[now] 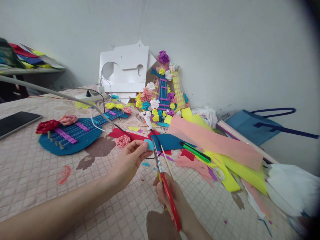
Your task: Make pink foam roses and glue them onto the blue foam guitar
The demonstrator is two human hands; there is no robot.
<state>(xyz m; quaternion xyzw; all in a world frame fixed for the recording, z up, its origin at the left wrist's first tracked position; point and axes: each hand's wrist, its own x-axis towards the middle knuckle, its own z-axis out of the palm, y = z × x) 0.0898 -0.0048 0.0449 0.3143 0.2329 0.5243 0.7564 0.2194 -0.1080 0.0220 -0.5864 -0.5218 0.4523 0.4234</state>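
Between the thumb and fingers of my left hand (136, 155) is a small light-blue piece of paper (149, 144). My right hand (172, 193) grips red-handled scissors (167, 190), whose blades point away from me and meet the right side of that piece. Whether the blades are parted there I cannot tell. Just beyond my left hand lies a pink paper rose (123, 141). A white glue gun (146, 119) stands behind the blades, its dark cable running toward me. Small blue scraps (145, 164) lie on the tablecloth below.
A blue paper guitar (72, 136) with roses lies left, near a phone (18, 122). Decorated guitars (163, 91) lean on the wall beside white boards (125, 71). On the right are a green cutter (196, 152), pink paper (215, 141), tape (219, 173) and a blue bag (252, 126).
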